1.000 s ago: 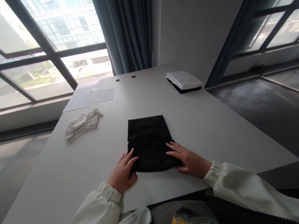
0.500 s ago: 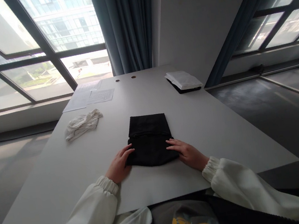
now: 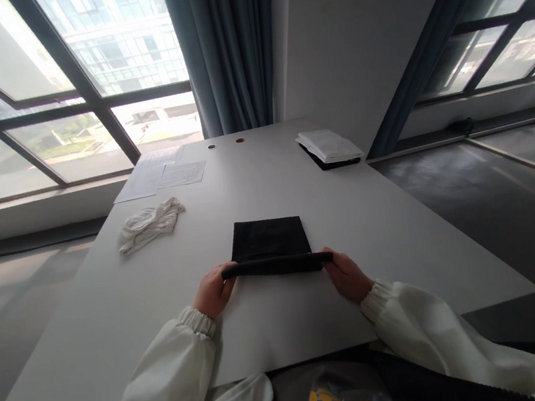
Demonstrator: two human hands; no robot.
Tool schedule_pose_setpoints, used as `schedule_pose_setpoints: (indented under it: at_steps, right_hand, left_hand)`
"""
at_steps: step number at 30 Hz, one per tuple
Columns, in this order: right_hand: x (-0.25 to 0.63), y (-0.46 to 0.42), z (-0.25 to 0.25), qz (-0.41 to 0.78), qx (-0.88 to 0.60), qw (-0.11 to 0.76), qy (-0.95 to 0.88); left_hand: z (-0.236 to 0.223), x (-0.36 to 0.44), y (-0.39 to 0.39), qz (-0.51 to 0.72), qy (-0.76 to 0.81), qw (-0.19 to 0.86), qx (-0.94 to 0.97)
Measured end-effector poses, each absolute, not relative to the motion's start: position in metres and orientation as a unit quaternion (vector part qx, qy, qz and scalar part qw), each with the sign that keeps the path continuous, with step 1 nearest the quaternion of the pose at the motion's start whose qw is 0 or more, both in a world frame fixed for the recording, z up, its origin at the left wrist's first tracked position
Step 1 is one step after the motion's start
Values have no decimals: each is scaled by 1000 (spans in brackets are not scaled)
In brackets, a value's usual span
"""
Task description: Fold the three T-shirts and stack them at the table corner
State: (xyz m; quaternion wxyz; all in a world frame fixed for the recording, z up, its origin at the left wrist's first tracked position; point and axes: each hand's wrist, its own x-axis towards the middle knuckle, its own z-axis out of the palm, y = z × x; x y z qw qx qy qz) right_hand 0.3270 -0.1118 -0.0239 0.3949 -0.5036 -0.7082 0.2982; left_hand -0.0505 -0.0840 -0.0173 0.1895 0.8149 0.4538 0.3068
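A folded black cloth lies on the white table in front of me, its near part lifted into a raised, rolled-looking edge. My left hand is closed on the left end of that edge, with the fingers partly behind the cloth. At the right end my right hand grips the same edge, its fingertips mostly hidden. The far part of the cloth rests flat on the tabletop.
A crumpled white cloth lies to the left on the table. Behind it are several paper sheets. A folded white item sits on a black one at the back right. Two round holes are near the far edge.
Both hands have gone from lying on the sides of the black cloth to gripping its near edge. That edge is now raised and folded up, and the cloth has shifted slightly nearer.
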Motion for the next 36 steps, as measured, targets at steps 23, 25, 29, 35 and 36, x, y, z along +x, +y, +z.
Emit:
schedule_pose_setpoints:
  at_steps: [23, 25, 29, 35, 36]
  right_hand:
    - [293, -51, -15, 87, -737, 104, -663]
    - [294, -51, -14, 73, -741, 111, -658]
    - [286, -55, -12, -23, -678, 217, -702]
    - [245, -62, -20, 1, -564, 180, -806]
    - [242, -60, -23, 23, -566, 156, -809]
  left_hand:
    - [0, -1, -50, 39, 737, 90, 669]
    - [2, 1, -51, 81, 734, 55, 672]
    - [5, 21, -49, 189, 615, -26, 765]
    - [-18, 61, -37, 138, 521, 18, 842]
    - [-23, 61, -35, 119, 524, 29, 843]
